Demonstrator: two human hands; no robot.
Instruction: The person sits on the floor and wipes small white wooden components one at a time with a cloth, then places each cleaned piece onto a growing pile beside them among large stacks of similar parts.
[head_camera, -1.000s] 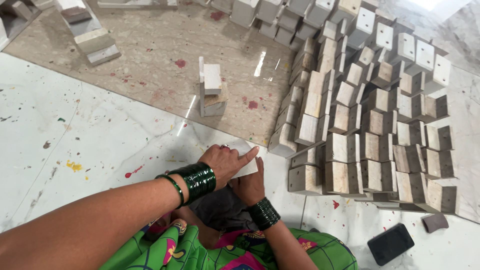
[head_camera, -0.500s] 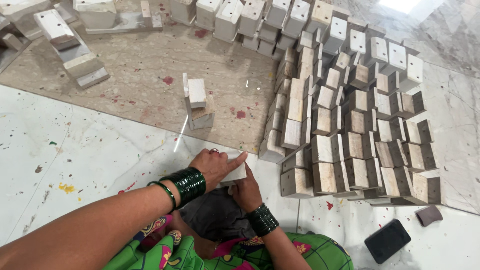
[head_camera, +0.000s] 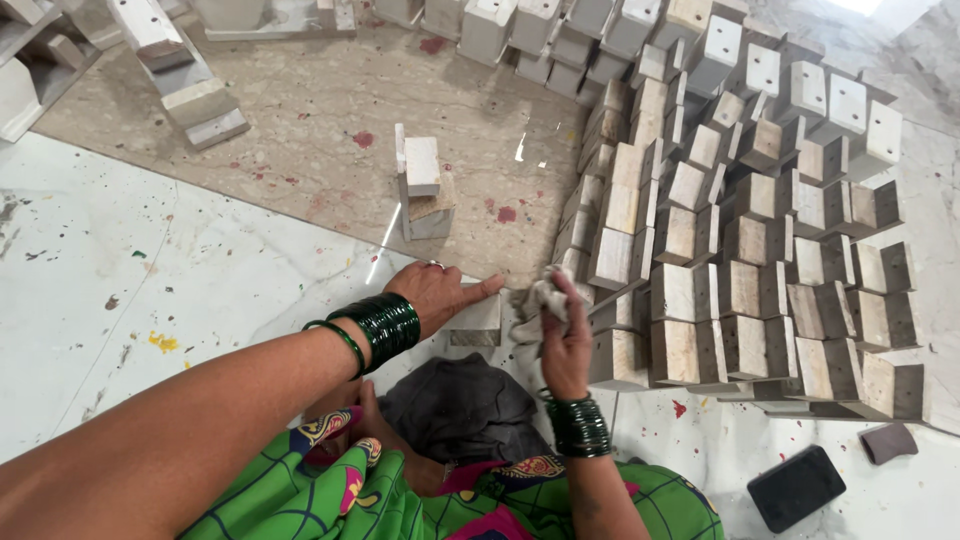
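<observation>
Right hand (head_camera: 565, 340) now lifted, gripping crumpled pale rag (head_camera: 537, 298); left hand (head_camera: 435, 292) flat atop square stone block (head_camera: 476, 322).

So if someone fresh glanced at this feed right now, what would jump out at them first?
Probably the big stack of pale, blocky stone pieces filling the right side of the floor. Next, the two hands at centre bottom, both with dark green bangles: the left hand rests on a small pale stone block, and the right hand grips a crumpled whitish cloth beside it. A lone small stack of blocks stands on the beige slab above them.
</observation>
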